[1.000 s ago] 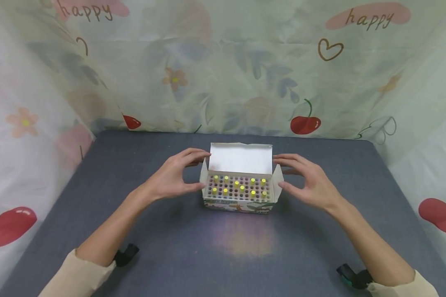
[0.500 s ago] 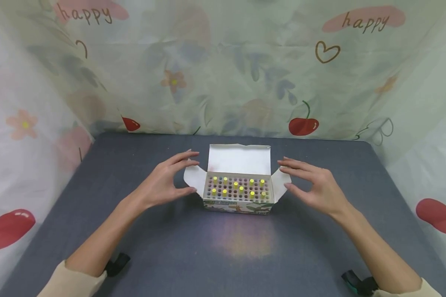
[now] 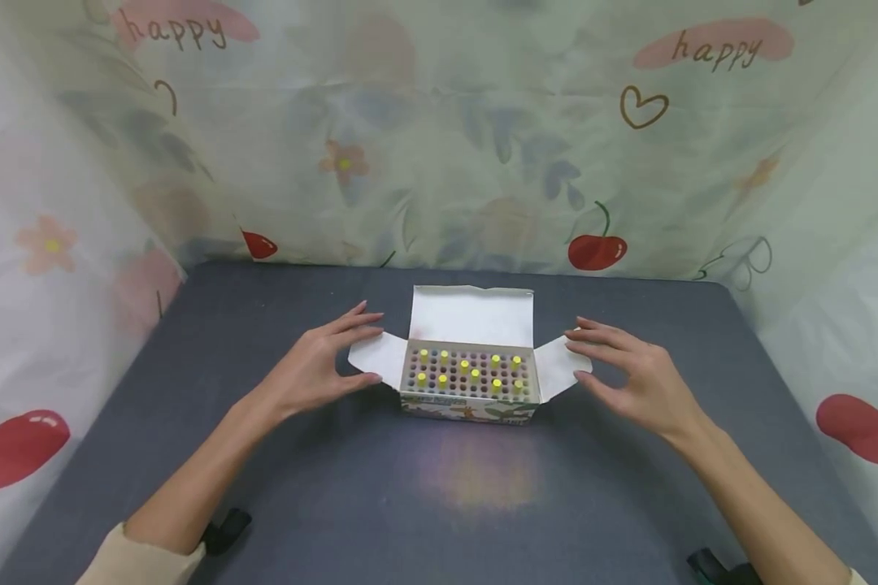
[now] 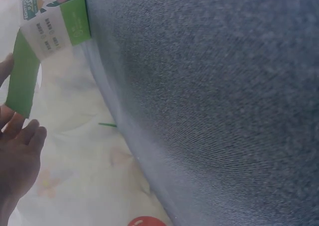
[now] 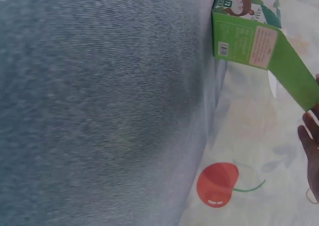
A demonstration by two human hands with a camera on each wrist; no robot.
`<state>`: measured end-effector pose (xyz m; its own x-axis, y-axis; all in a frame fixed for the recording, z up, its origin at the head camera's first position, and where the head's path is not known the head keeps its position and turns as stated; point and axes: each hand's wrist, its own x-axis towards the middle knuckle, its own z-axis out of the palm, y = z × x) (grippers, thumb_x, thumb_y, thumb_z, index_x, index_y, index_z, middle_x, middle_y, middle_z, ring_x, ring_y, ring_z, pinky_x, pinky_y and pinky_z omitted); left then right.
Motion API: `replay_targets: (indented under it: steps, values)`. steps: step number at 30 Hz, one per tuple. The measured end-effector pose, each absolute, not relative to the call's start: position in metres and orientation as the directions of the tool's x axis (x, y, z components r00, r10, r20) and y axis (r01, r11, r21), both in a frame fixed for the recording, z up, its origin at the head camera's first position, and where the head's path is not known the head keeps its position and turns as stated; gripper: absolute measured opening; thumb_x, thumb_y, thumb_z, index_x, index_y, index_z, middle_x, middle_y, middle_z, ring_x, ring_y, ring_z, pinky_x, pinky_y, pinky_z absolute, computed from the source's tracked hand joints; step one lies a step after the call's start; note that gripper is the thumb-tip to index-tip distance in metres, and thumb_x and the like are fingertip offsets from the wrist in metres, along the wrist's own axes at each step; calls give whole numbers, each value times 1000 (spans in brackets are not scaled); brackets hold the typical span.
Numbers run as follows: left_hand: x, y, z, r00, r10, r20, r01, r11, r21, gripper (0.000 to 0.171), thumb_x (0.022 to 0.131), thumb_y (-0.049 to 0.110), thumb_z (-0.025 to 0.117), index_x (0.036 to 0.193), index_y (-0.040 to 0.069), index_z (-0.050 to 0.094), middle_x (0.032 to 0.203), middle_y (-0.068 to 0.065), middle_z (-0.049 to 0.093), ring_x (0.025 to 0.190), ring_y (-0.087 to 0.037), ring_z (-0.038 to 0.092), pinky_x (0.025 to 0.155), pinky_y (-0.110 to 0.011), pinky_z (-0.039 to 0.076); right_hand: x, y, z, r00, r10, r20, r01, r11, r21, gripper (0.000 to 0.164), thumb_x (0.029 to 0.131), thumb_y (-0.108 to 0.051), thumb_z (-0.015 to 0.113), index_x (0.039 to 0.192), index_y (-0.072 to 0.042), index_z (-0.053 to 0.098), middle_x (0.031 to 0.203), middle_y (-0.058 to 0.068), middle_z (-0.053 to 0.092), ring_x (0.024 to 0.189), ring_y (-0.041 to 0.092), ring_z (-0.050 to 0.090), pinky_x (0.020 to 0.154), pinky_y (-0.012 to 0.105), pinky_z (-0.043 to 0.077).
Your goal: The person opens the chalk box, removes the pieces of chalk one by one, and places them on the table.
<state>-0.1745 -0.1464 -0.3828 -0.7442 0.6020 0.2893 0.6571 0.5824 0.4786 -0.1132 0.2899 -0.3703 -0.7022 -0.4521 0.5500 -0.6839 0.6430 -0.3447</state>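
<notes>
A small cardboard box (image 3: 454, 409) with a printed front stands on the table, its white-lined lid (image 3: 471, 315) raised at the back. Inside are rows of small round ends, several of them topped with yellow caps (image 3: 475, 374); their kind cannot be made out. My left hand (image 3: 309, 366) is at the outer edge of the left side flap (image 3: 382, 357), thumb in front, fingers behind, loosely bent. On the other side my right hand (image 3: 640, 380) touches the tip of the right side flap (image 3: 562, 367) with relaxed fingers. Both flaps lean outward, green outside in the wrist views.
The box rests on a dark grey table (image 3: 475, 520). A patterned curtain (image 3: 439, 146) hangs behind and at both sides. Black straps (image 3: 227, 530) sit around the wrists.
Both side flaps have swung outward from nearly upright to spread wide. The left hand has moved left and the right hand right, away from the box. The box stays put.
</notes>
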Motion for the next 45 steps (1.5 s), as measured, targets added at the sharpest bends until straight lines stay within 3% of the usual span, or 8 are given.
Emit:
replay_targets:
  steps: [12, 20, 23, 27, 30, 38, 45]
  values:
    - [-172, -145, -390, -768, 612, 190, 614, 620, 489, 60, 83, 20, 84, 137, 7, 61, 146, -5, 53, 143, -22, 37, 101, -46, 52, -106, 295, -383, -701, -416, 579, -667, 670, -326, 44, 70, 2, 82, 113, -4, 76, 119, 8, 71, 121, 27, 60, 102, 5, 37]
    - [-169, -143, -396, -768, 618, 168, 602, 606, 520, 59, 83, 17, 83, 137, 5, 61, 144, -7, 54, 137, -26, 46, 99, -46, 52, -103, 291, -397, -740, -374, 560, -625, 691, -363, 42, 72, 7, 81, 111, -4, 75, 112, 9, 73, 111, 31, 65, 113, 28, 39]
    - [-169, -142, -398, -780, 608, 149, 578, 608, 544, 60, 83, 17, 83, 138, 6, 60, 145, -5, 53, 133, -25, 50, 96, -43, 54, -99, 288, -402, -782, -351, 515, -572, 733, -369, 41, 72, 5, 82, 112, -7, 76, 113, 7, 72, 109, 28, 66, 104, 24, 47]
    - [-169, -142, -401, -799, 592, 104, 521, 597, 610, 62, 84, 15, 82, 140, 7, 58, 147, -6, 52, 131, -25, 52, 99, -42, 53, -94, 283, -404, -846, -320, 426, -492, 777, -393, 40, 77, -1, 82, 115, -10, 76, 116, 4, 72, 111, 26, 66, 92, 37, 55]
    - [-169, -141, -402, -808, 587, 47, 444, 556, 702, 64, 86, 15, 80, 144, 7, 54, 148, -10, 50, 131, -28, 52, 102, -43, 51, -93, 281, -406, -870, -311, 383, -463, 780, -420, 38, 80, -3, 80, 116, -11, 75, 117, 2, 71, 112, 27, 65, 91, 47, 55]
    - [-165, -131, -402, -803, 589, -87, 279, 501, 819, 74, 90, 17, 76, 153, 9, 39, 152, -14, 43, 135, -34, 47, 105, -47, 49, -92, 274, -411, -882, -295, 368, -451, 754, -477, 40, 80, 1, 79, 117, -12, 75, 116, 3, 71, 108, 27, 67, 88, 49, 54]
    - [-161, -123, -409, -791, 603, -99, 262, 480, 837, 86, 89, 17, 77, 158, 9, 26, 159, -14, 30, 139, -35, 41, 105, -42, 49, -92, 269, -417, -898, -251, 361, -416, 751, -512, 36, 81, 0, 79, 115, -13, 75, 116, 0, 72, 107, 22, 68, 88, 37, 56]
